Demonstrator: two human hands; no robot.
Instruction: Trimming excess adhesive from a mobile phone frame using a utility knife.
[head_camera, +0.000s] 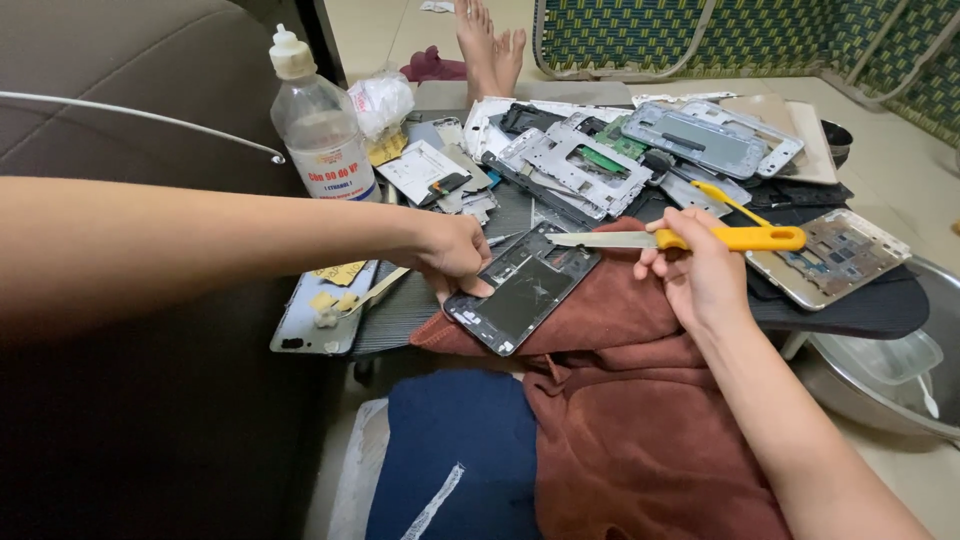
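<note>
My left hand (452, 252) presses down on the upper left edge of a dark phone frame (522, 290) that lies on a rust-red cloth (620, 400). My right hand (700, 272) grips a knife by its yellow handle (745, 238). The knife's silver blade (600, 240) points left, just above the phone frame's far end. The phone frame has a cracked dark panel and sits tilted across the cloth's near-left corner.
A heap of metal phone frames and circuit boards (600, 160) covers the low table behind. A clear plastic bottle (318, 125) stands at the left. A silver phone back with yellow scraps (322, 312) lies left of my hand. A metal basin (900, 370) sits right. Someone's bare feet (490, 45) show beyond.
</note>
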